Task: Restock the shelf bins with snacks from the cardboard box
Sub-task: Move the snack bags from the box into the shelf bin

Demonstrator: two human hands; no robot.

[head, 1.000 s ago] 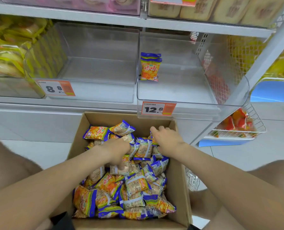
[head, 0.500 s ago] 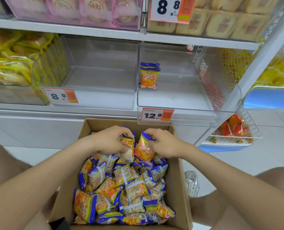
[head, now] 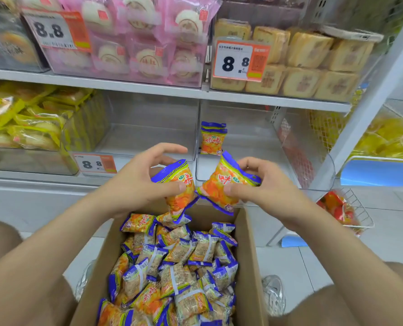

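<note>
An open cardboard box point(head: 251, 267) on the floor holds several orange-and-blue snack packets point(head: 179, 267). My left hand point(head: 137, 182) holds one such packet point(head: 178, 184) above the box's far edge. Beside it my right hand point(head: 264, 184) grips another packet point(head: 224, 184). Both packets hang in front of two clear shelf bins. The right bin point(head: 254, 137) has one packet point(head: 211, 138) standing at its left side. The left bin point(head: 148, 128) holds nothing.
Price tags point(head: 94, 164) front the lower bins. Yellow packets point(head: 24, 121) fill the bin at far left. The upper shelf carries pink-wrapped cakes point(head: 148, 38) and tan pastries point(head: 301, 64). A wire basket point(head: 346, 212) with red packets hangs low at right. My shoes point(head: 273, 295) flank the box.
Both hands have risen out of the box, each with a packet, up to the level of the lower bins. The view has tilted upward, showing the upper shelf.
</note>
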